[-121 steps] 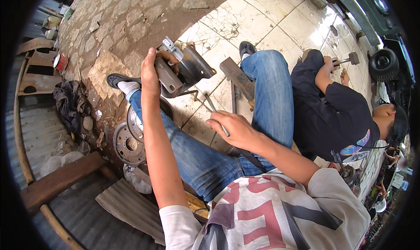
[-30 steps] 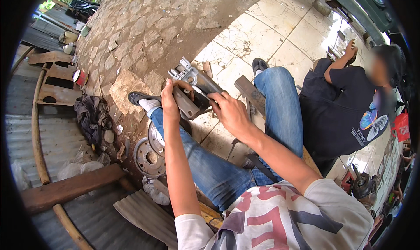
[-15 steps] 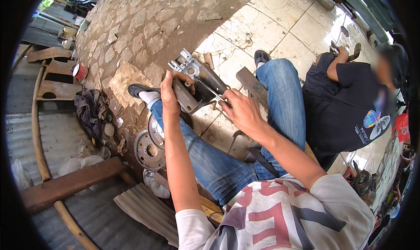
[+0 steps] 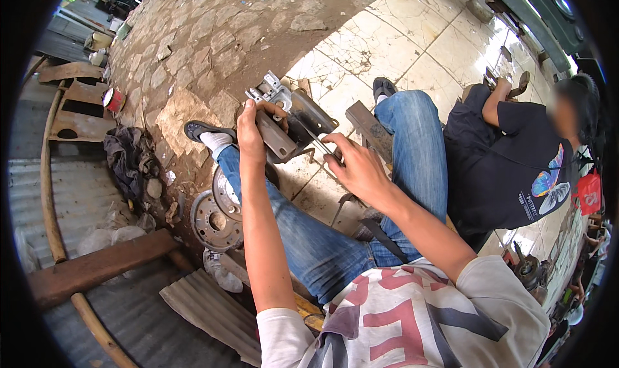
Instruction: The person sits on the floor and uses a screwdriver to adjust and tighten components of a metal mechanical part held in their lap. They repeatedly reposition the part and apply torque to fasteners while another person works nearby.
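My left hand point(image 4: 251, 136) is wrapped round one side of a dark metal bracket assembly point(image 4: 312, 115), its fingers curled over the edge. The piece has folded channel-like walls and a brighter, silvery cast part at its far end. Between thumb and fingers, my right hand point(image 4: 360, 173) grips a thin metal rod point(image 4: 316, 140) whose far end reaches into the assembly's open middle. That end is hidden among the walls. The assembly is held above the floor, between my knees.
Round metal discs point(image 4: 216, 221) lie by my left leg. A rusty steel block point(image 4: 369, 128) stands beside my right shin. A co-worker in a dark shirt point(image 4: 516, 155) crouches at the right. A wooden beam point(image 4: 103, 268) and corrugated sheets point(image 4: 209, 313) are at lower left.
My right hand has shifted slightly down and right with the rod, its index finger straighter. The left hand still holds the bracket assembly. The whole view has moved a little.
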The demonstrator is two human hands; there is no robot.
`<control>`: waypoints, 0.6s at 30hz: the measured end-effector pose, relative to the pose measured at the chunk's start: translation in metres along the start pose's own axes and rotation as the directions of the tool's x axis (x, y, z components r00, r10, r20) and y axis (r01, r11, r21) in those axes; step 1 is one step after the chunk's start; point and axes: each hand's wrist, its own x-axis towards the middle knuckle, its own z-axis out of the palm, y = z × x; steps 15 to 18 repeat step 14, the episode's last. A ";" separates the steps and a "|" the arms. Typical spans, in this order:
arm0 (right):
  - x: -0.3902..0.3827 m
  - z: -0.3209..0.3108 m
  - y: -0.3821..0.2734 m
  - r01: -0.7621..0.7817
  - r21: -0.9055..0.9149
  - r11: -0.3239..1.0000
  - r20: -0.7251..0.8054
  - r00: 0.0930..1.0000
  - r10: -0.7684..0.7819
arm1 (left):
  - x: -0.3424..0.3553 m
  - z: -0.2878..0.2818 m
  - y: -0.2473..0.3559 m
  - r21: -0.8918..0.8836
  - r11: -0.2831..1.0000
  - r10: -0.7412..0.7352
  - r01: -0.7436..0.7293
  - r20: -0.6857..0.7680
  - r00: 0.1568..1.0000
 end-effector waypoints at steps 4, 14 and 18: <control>-0.005 0.007 0.025 0.254 0.165 0.953 -0.040 0.967 -0.250 | 0.002 -0.006 0.001 -0.035 0.999 0.030 -0.031 -0.038 0.999; 0.009 -0.017 0.023 0.311 0.195 0.930 0.227 0.908 -0.352 | -0.004 -0.017 -0.003 -0.006 1.000 0.024 -0.024 0.051 0.998; 0.009 -0.017 0.023 0.311 0.195 0.930 0.227 0.908 -0.352 | -0.004 -0.017 -0.003 -0.006 1.000 0.024 -0.024 0.051 0.998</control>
